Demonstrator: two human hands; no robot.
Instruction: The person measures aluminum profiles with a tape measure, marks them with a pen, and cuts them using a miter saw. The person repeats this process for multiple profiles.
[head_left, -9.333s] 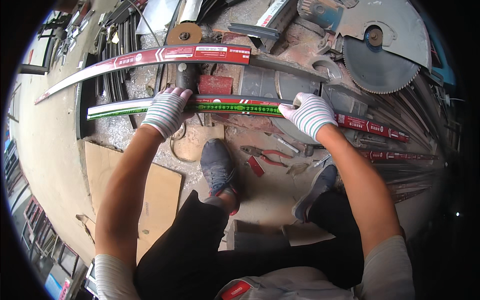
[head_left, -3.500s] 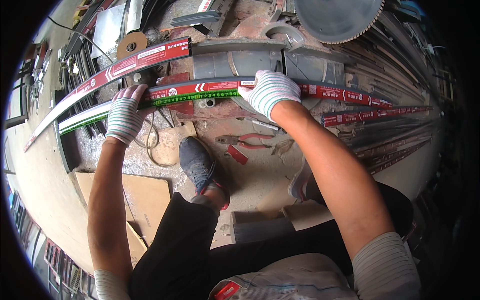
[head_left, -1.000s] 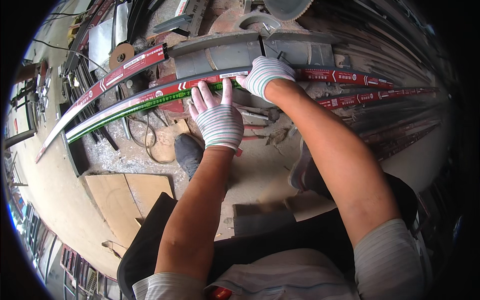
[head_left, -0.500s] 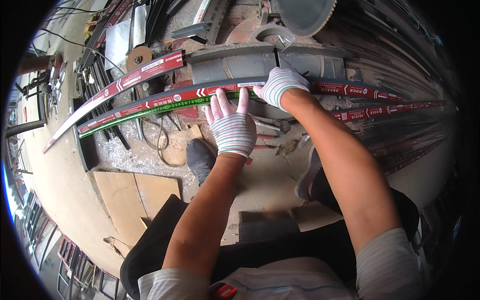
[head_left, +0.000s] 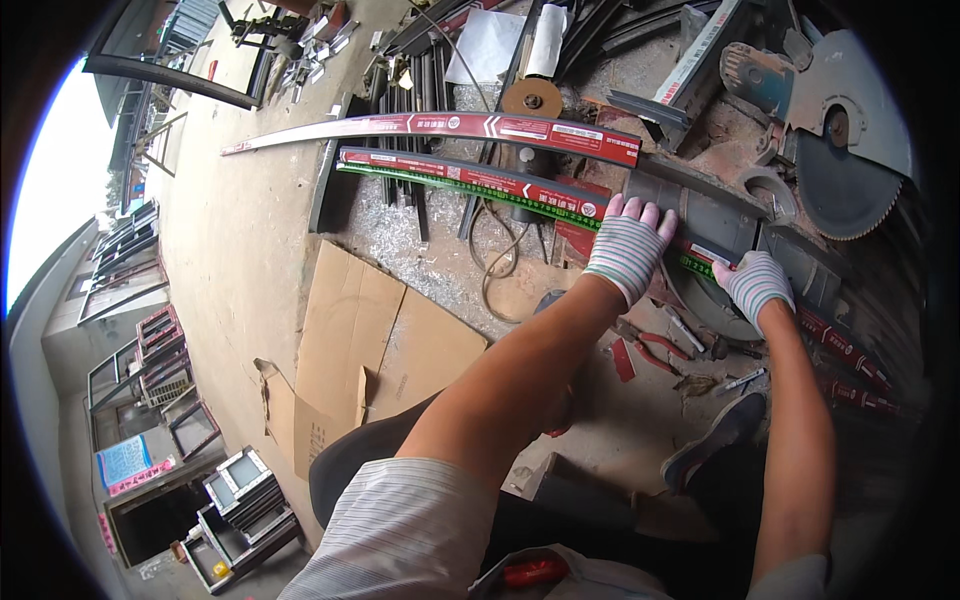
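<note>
A long dark metal profile (head_left: 480, 180) with a red printed film lies across the saw bench. Along its near edge runs a green tape measure blade (head_left: 440, 182). My left hand (head_left: 628, 250), in a striped white glove, rests on profile and tape with its fingers extended and slightly apart. Farther right, my gloved right hand (head_left: 757, 285) is closed over the profile, its thumb beside the tape. What lies beneath its fingers is hidden. A second red-filmed profile (head_left: 460, 125) lies just behind. The toothed blade (head_left: 850, 185) of a cutting saw stands at the back right.
A tan disc (head_left: 532, 99) stands behind the profiles. Flattened cardboard (head_left: 375, 350) covers floor at the left front. Red-handled pliers (head_left: 662, 348) and small tools lie below my hands. Metal offcuts and stacked frames (head_left: 240, 505) are around.
The view has swung left, showing more of the profile's left end and the floor. Both hands remain at the profile, with the left still resting on it.
</note>
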